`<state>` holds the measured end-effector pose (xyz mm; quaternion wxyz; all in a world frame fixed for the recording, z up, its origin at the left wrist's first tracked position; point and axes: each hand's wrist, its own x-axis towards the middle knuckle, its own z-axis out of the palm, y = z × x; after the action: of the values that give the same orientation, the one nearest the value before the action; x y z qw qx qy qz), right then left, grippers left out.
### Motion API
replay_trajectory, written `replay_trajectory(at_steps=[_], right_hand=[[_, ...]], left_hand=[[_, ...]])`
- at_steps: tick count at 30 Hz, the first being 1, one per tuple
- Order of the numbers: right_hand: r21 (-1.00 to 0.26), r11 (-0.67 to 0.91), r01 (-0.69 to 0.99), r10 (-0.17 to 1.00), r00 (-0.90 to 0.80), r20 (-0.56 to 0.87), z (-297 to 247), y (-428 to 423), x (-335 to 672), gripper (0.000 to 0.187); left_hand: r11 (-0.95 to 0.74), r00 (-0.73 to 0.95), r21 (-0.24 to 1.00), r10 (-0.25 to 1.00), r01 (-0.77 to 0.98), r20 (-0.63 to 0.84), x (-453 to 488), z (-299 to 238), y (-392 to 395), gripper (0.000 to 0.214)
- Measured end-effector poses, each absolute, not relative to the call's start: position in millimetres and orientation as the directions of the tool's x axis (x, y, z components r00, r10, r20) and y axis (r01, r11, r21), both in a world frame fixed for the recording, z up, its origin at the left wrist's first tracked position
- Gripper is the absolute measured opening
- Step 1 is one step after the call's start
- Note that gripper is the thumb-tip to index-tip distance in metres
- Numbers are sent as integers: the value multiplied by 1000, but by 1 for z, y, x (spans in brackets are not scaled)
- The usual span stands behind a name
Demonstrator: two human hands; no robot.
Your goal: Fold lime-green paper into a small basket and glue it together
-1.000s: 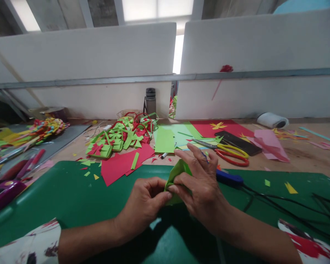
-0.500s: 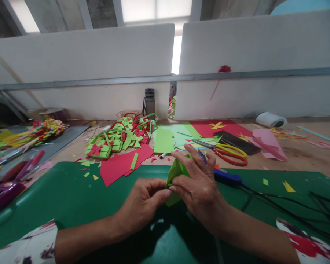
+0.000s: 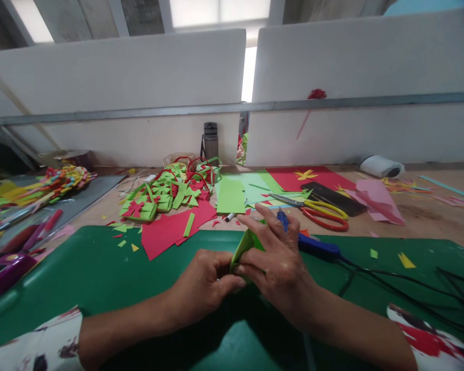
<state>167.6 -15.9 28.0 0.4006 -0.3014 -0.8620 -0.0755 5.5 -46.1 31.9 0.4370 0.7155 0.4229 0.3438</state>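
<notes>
Between my two hands, above the green mat (image 3: 112,288), is a folded piece of bright green paper (image 3: 243,246). My left hand (image 3: 206,281) pinches its left lower edge between thumb and fingers. From the other side my right hand (image 3: 280,260) grips the same paper with thumb and index finger, its other fingers raised and bent. Much of the paper is hidden behind the right hand. Just beyond the right hand lies a blue glue gun (image 3: 319,248) with a black cord.
Yellow-and-red-handled scissors (image 3: 325,214) lie behind the glue gun, near a dark phone (image 3: 334,198). Red paper sheets (image 3: 170,234) and a pile of green and red paper pieces (image 3: 166,196) sit back left. A grey bottle (image 3: 211,141) stands by the white partition (image 3: 139,139).
My hands have turned the green paper slightly, so less of its lower part shows. The left thumb has slid a little to the right along the fold.
</notes>
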Motion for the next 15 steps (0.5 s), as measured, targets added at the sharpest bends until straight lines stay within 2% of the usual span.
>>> replay_trajectory(at_steps=[4,10,12,15], right_hand=[[-82,819,568,429,-510,746,32,-19,165,24],[-89,821,564,402,-462,791,59,-12,191,15],[-166,797,581,440,-371,818,60,-7,204,16],[-347,770,535,554,-289,781,51,0,214,15]], left_hand=[[-272,364,886,922,375,129,5,29,-45,25],[-9,273,994,962,109,-22,-10,28,-34,23],[72,211,997,974,42,-79,-17,26,-30,21],[144,155,990,978,-9,-141,-22,22,-26,20]])
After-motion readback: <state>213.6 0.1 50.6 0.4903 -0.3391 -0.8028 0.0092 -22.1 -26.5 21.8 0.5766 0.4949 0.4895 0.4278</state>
